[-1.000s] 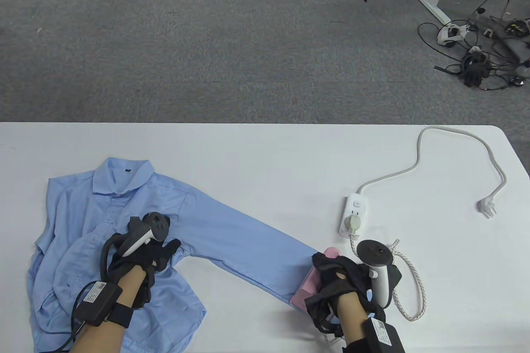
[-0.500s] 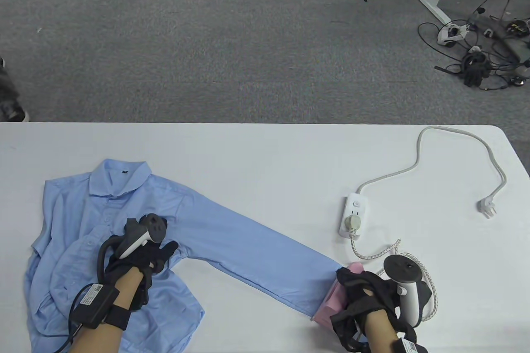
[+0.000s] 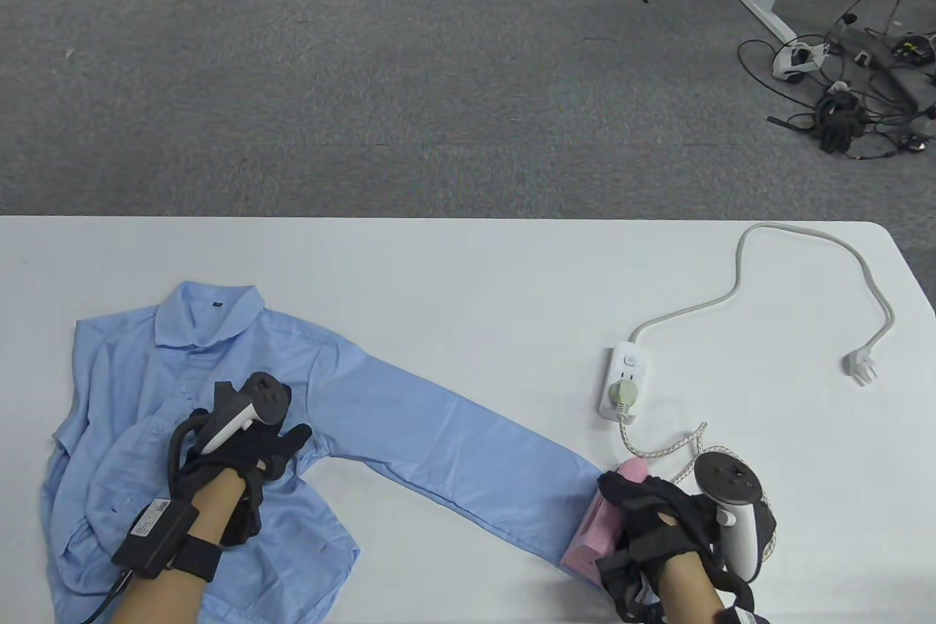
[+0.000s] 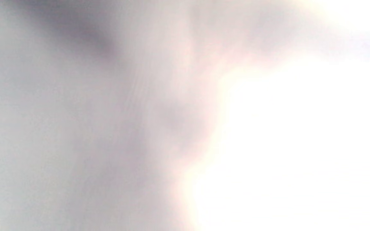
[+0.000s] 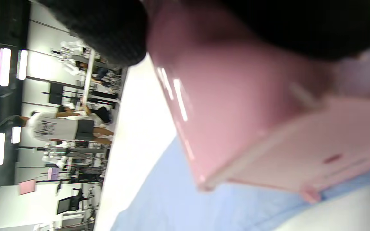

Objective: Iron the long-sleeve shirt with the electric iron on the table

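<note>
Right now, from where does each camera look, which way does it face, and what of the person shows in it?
Table view: above the near edge, looking down and outward over the table to the floor; both forearms show, left hand on the shirt, right hand on the pink iron.
Left wrist view: pressed too close; only blur, nothing recognisable.
Right wrist view: turned sideways beside the iron, facing along the table; dark glove on top.
Shared by table and right wrist views: iron, shirt.
</note>
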The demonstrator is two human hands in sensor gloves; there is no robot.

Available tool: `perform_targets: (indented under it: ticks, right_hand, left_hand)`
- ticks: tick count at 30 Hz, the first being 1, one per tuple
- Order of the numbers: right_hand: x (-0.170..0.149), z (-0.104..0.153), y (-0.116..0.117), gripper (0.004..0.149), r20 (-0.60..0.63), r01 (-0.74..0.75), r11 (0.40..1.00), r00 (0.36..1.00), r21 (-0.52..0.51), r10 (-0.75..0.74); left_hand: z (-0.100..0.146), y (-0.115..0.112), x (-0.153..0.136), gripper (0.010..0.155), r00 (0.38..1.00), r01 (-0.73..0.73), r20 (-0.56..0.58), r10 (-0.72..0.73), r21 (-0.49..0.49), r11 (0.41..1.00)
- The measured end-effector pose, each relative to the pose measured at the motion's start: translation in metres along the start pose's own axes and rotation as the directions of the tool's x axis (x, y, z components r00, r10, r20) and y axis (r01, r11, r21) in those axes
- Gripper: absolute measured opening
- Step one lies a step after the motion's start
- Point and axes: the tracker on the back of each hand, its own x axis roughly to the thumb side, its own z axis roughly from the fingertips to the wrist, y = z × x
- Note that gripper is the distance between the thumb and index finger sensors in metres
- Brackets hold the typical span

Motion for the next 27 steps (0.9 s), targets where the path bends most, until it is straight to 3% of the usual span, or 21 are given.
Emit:
perform_targets:
  ticks: [3,6,11,21,27]
  right_hand:
    - [0.031,0.004,-0.004,0.060,0.072,0.018,0.999,0.997,0.041,-0.021]
    - [0.062,0.006,-0.004,0.057,0.160,0.059,0.998,0.985,0.031,-0.063]
    - [0.108,-0.002,0.003,0.054,0.256,0.106,0.994,0.961,-0.003,-0.102]
    - [0.142,-0.057,0.034,0.045,0.367,0.080,0.997,0.927,-0.010,-0.071]
    - [0.134,-0.106,0.061,0.043,0.348,0.064,0.996,0.937,-0.069,-0.036]
  left_hand:
    - [0.026,0.019,0.002,0.081,0.996,-0.057,0.081,0.045,0.141,0.988]
    - [0.055,0.028,0.005,0.080,0.979,-0.139,0.176,0.104,0.203,0.969]
    - [0.086,0.014,0.013,0.079,0.967,-0.125,0.251,0.053,0.282,0.951]
    - [0.102,-0.008,0.005,0.078,0.967,-0.055,0.251,-0.037,0.349,0.936]
    - [0.096,-0.008,-0.001,0.077,0.969,-0.057,0.245,-0.030,0.341,0.938]
